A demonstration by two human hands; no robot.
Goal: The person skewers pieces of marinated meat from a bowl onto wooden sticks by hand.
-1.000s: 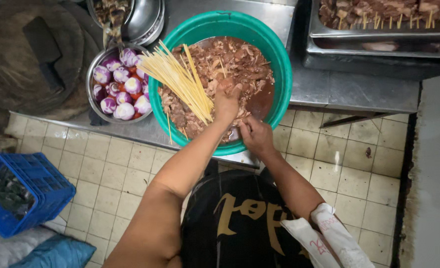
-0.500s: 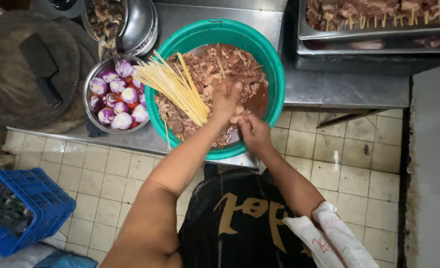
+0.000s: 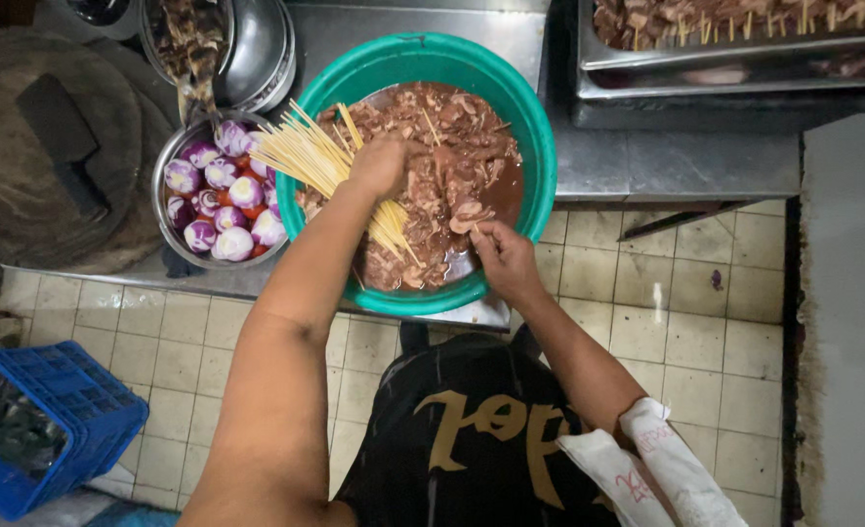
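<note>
Fingers of my left hand curl around bamboo skewers over the green basin; at five o'clock my right hand pinches marinated meat.

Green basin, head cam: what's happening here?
A person leans over a green basin full of marinated meat pieces in brown sauce. The left hand reaches into the meat, right by a bundle of bamboo skewers propped on the rim. The right hand pinches something small over the near edge; what it is cannot be told. A metal bowl of peeled onions sits beside the basin, and a tray of finished skewers lies behind.
</note>
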